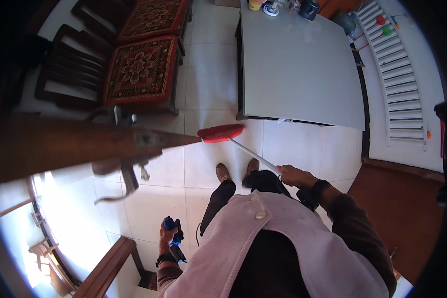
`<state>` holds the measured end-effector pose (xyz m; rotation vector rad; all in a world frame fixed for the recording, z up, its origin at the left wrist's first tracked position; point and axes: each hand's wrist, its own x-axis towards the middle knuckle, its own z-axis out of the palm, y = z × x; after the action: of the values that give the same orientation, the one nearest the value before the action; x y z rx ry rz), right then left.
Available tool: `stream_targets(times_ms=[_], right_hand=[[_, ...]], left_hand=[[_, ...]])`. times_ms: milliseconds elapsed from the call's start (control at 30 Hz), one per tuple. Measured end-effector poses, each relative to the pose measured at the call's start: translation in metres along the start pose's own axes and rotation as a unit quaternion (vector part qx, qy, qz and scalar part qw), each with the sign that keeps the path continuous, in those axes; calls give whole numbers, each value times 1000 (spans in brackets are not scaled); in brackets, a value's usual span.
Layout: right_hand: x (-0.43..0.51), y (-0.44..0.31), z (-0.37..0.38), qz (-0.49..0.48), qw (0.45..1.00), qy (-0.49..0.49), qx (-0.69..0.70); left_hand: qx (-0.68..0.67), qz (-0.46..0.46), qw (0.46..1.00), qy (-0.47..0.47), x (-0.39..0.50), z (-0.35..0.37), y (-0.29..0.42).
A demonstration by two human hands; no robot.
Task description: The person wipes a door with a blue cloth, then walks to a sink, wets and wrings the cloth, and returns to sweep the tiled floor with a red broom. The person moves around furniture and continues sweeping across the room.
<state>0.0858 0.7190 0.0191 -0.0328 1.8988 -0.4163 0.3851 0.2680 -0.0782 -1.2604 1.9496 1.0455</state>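
My right hand (292, 176) grips the pale pole (254, 154) of a red-headed broom. Its red head (220, 133) is at the floor between the door and the table leg, slightly blurred. On the other side of my body, my left hand (167, 235) is closed around a small blue object (169, 223) with dark parts; what it is I cannot tell. Black straps with dark devices sit at both wrists. Below the broom head my brown shoes (222, 172) stand on pale floor tiles (205, 164).
A wooden door (59, 145) with a lever handle (128, 178) and keys juts in from the left, close to the broom head. Two dark chairs with red patterned cushions (139, 69) stand beyond it. A grey-topped table (298, 67) bears jars and a dark pot. A white radiator (400, 82) lines the right wall.
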Motion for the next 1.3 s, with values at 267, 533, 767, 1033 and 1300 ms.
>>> stream_targets(times_ms=[267,533,767,1033,1300], right_hand=[[-40,95,69,-67,995,2,-78],[-104,116,89,25,999,-15,39],[-150,76,89,-22,993,-47,101],[-80,-69,93,-101,969,-166,150],[28,-199,109,-231,796,-166,534]], left_hand=[[-101,-35,994,24,-103,65,-98],[-122,-55,991,30,-189,83,-170],[-220,-43,973,50,-202,93,-205],[-282,17,957,65,-151,89,-230],[-287,16,955,77,-159,88,-302]])
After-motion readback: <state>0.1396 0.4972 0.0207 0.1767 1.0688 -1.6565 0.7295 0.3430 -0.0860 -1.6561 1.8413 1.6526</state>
